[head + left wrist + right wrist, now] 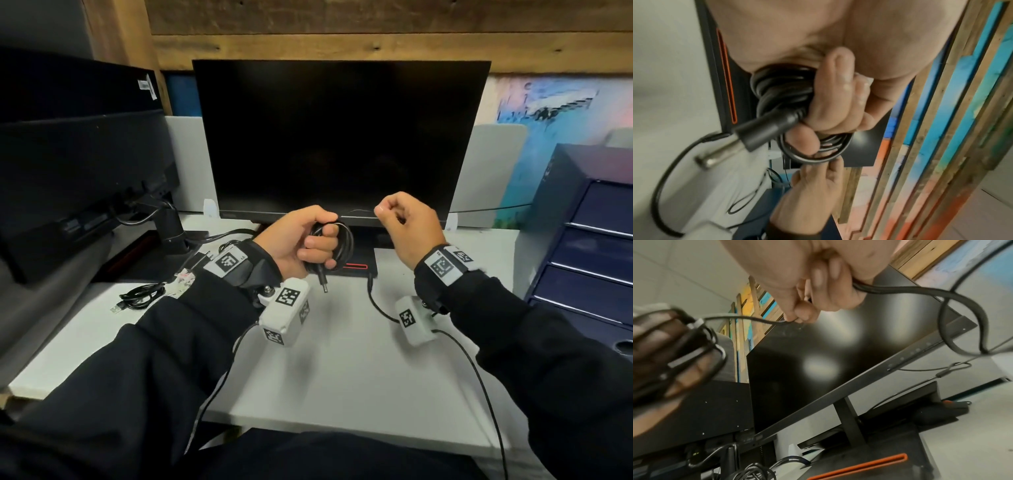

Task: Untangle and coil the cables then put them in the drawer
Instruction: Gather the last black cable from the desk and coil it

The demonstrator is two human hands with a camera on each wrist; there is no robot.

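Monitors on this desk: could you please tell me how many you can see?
2: one monitor stands straight ahead at the back of the desk, screen dark; a second monitor is at the far left, turned away. Others may lie outside the view.

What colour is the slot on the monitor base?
Orange slot on the black monitor base, clearest from the right wrist.

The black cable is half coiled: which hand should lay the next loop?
Probably the right hand: it pinches the free strand, while the left hand grips the black cable's coil.
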